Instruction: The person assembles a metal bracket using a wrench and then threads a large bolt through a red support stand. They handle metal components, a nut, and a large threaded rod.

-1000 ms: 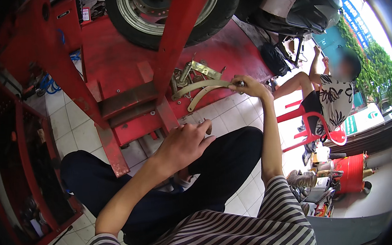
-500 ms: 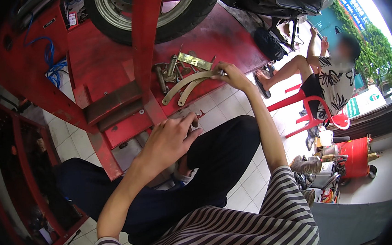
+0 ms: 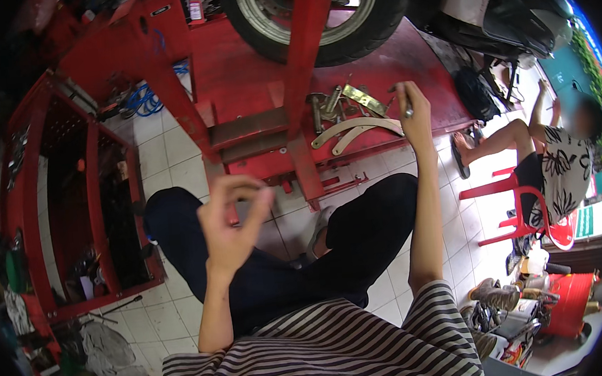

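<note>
My right hand point(image 3: 415, 112) is over the front right of the red bench point(image 3: 235, 73), fingers closed round a small silvery metal part point(image 3: 408, 112); its exact kind is mostly hidden. Just left of it, two pale curved metal strips point(image 3: 342, 128) lie at the bench's front edge. Behind them are a brass-coloured bracket plate point(image 3: 365, 100) and several small metal pieces, among them a cylindrical pin point(image 3: 317, 112). My left hand point(image 3: 231, 222) hangs in the air above my left leg, somewhat blurred. Its fingers are loosely curled, thumb apart from them, with nothing visible inside.
A motorcycle wheel point(image 3: 275, 38) stands on the bench behind a red upright point(image 3: 304, 53). At left is an open red cabinet point(image 3: 97, 197), near a coiled blue hose point(image 3: 142, 100). Another person point(image 3: 564, 160) sits on a red chair point(image 3: 506, 189) at right. Machine parts point(image 3: 500, 296) crowd the lower right.
The view has swung left, so the bench sits further right. My left hand has moved away from the bench toward my left leg; my right hand has lifted off the strips with the small metal part.
</note>
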`<state>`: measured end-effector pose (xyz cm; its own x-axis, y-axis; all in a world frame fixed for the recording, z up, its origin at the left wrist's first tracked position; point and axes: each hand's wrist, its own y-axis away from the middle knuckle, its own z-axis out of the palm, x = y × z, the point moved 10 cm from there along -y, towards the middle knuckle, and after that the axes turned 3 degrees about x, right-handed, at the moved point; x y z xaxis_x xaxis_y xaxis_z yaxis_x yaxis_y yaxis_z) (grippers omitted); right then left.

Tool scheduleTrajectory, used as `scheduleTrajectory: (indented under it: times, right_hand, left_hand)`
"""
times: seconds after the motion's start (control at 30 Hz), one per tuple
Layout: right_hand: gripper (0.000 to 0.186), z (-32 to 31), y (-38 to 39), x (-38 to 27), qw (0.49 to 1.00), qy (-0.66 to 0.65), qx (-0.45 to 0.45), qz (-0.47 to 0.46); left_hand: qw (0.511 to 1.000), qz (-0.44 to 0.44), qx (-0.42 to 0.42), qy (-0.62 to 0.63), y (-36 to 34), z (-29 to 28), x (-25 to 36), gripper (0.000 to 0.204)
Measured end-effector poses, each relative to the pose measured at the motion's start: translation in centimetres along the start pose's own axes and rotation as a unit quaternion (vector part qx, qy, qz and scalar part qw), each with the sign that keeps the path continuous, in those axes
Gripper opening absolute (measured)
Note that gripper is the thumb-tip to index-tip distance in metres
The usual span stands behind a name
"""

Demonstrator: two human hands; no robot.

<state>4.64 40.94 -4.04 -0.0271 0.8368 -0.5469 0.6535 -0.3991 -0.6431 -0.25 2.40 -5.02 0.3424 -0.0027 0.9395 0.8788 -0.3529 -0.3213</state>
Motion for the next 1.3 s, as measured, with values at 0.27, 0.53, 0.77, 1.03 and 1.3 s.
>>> scheduleTrajectory:
  times: [0.27, 0.53, 0.77, 1.03, 1.3]
  right_hand:
    - [0.027, 3.7, 10.7, -0.3, 0.956, -0.190, 0.181, 0.130]
    - [0.030, 6.1, 9.7, 1.5, 0.933, -0.250, 0.177, 0.189]
    - [0.034, 7.5, 9.3, 0.9, 0.926, -0.276, 0.178, 0.187]
    - [0.019, 6.7, 9.8, -0.6, 0.915, -0.254, 0.234, 0.209]
    - [0.017, 6.6, 7.5, -3.4, 0.982, -0.045, 0.143, 0.113]
  left_hand:
    - [0.941, -0.075, 0.326, -0.047, 2.8, -17.4, -11.9, 0.021]
    - [0.916, -0.086, 0.391, -0.002, 3.8, -17.7, -12.6, 0.026]
    - [0.897, -0.090, 0.432, -0.022, 6.8, -18.5, -12.8, 0.028]
    - [0.921, -0.101, 0.376, 0.029, 4.5, -18.8, -15.0, 0.025]
    - [0.944, -0.075, 0.317, 0.061, 2.4, -15.3, -14.6, 0.024]
